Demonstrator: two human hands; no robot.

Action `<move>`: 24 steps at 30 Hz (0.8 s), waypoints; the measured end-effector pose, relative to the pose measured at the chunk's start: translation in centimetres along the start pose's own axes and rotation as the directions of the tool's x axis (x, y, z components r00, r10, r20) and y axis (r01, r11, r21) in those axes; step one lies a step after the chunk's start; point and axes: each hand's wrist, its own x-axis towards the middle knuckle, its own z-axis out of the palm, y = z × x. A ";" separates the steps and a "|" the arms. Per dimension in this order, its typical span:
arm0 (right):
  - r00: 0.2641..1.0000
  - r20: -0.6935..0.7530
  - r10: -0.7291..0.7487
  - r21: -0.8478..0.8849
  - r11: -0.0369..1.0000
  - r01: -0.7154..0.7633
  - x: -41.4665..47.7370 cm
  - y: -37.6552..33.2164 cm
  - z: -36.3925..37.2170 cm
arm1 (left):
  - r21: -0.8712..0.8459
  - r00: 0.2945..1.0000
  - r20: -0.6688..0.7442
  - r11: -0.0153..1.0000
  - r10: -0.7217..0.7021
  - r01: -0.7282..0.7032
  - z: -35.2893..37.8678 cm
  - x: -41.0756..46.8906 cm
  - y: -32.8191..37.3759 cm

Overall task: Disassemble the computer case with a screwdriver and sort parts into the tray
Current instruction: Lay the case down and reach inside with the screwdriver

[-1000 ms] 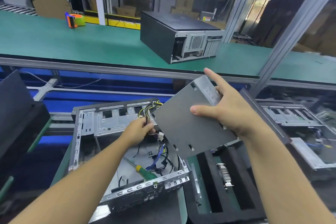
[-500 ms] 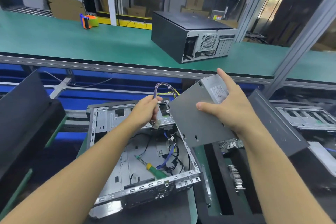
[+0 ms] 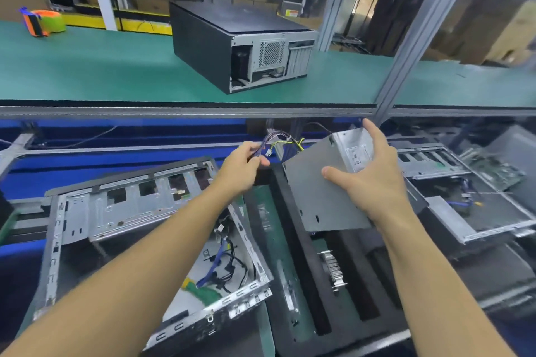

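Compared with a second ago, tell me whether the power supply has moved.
Yes. The power supply has shifted right, off the open case and over the black foam tray, in the right hand.

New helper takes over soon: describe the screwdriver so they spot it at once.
Start at the open case at lower left. Inside, by its near wall, lies the screwdriver, beside blue and black cables. It alone has a green and yellow handle.
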 end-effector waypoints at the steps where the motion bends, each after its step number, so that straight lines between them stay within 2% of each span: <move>1: 1.000 0.008 0.003 -0.003 1.000 -0.003 0.7 0.8 -0.2 | 0.072 1.000 -0.004 0.997 0.021 -0.021 0.7 1.0 -0.1; 6: 0.998 0.056 0.009 -0.001 1.000 -0.009 4.5 4.0 -0.6 | 0.218 0.991 -0.129 0.976 0.023 0.006 4.9 5.4 -1.9; 10: 0.993 0.115 -0.007 -0.002 1.000 0.008 6.8 5.7 -0.5 | 0.301 0.960 -0.256 0.935 -0.112 0.189 8.0 8.6 -4.7; 12: 0.991 0.134 -0.024 -0.009 1.000 0.025 7.8 6.4 -0.1 | 0.263 0.930 -0.328 0.930 -0.165 0.258 9.4 10.2 -6.2; 14: 0.987 0.159 -0.020 0.005 1.000 0.019 8.7 7.0 0.5 | 0.162 0.913 -0.317 0.935 -0.255 0.317 11.0 11.6 -7.7; 16: 0.984 0.176 -0.016 0.005 1.000 0.015 9.4 7.6 1.4 | 0.087 0.866 -0.265 0.884 -0.423 0.459 12.6 12.8 -9.2; 17: 0.984 0.178 -0.014 -0.006 1.000 0.015 9.7 7.8 2.0 | 0.110 0.842 -0.237 0.848 -0.484 0.518 13.4 13.2 -10.2; 18: 0.984 0.179 -0.012 -0.021 1.000 0.016 9.9 8.0 2.6 | 0.206 0.844 -0.187 0.820 -0.502 0.534 14.2 13.4 -11.3; 19: 0.983 0.181 -0.010 -0.035 0.999 0.016 10.2 8.2 3.3 | 0.370 0.863 -0.093 0.788 -0.497 0.493 14.8 13.4 -12.3; 21: 0.982 0.188 -0.002 -0.046 0.999 0.011 10.8 8.6 4.6 | 0.710 0.870 0.121 0.654 -0.479 0.262 16.1 12.9 -13.9; 22: 0.982 0.190 0.002 -0.042 0.999 0.006 11.1 8.9 5.2 | 0.827 0.861 0.203 0.553 -0.466 0.104 16.7 12.7 -14.8; 24: 0.983 0.181 0.020 -0.021 1.000 -0.016 11.7 9.6 6.3 | 0.929 0.832 0.250 0.364 -0.496 -0.062 17.9 12.7 -17.3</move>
